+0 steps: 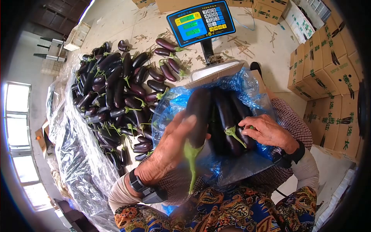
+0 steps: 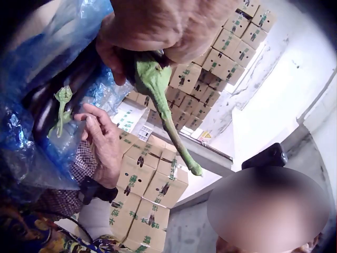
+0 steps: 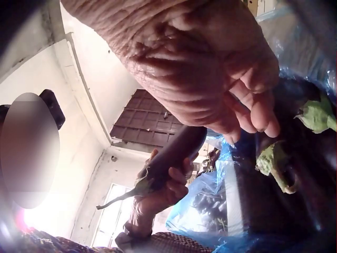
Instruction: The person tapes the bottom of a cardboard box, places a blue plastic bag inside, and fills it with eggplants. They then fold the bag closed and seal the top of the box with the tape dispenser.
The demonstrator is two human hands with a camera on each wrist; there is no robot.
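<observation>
My left hand (image 1: 168,141) grips a dark purple eggplant (image 1: 198,112), its green stem pointing down toward my lap. In the left wrist view that eggplant's stem (image 2: 166,116) hangs out below the hand. The right hand (image 1: 267,133) is over more eggplants (image 1: 223,108) lying side by side in a box lined with a blue plastic bag (image 1: 253,91). Its fingers (image 3: 263,113) are loosely bent close above the stem ends, around no eggplant. One packed eggplant's green stem (image 1: 234,137) lies just left of them.
A big heap of eggplants (image 1: 112,85) covers the floor at left, beside clear plastic sheeting (image 1: 83,135). Behind the box stands a digital scale (image 1: 201,23) with its display lit. Stacked printed cartons (image 1: 328,58) line the right side.
</observation>
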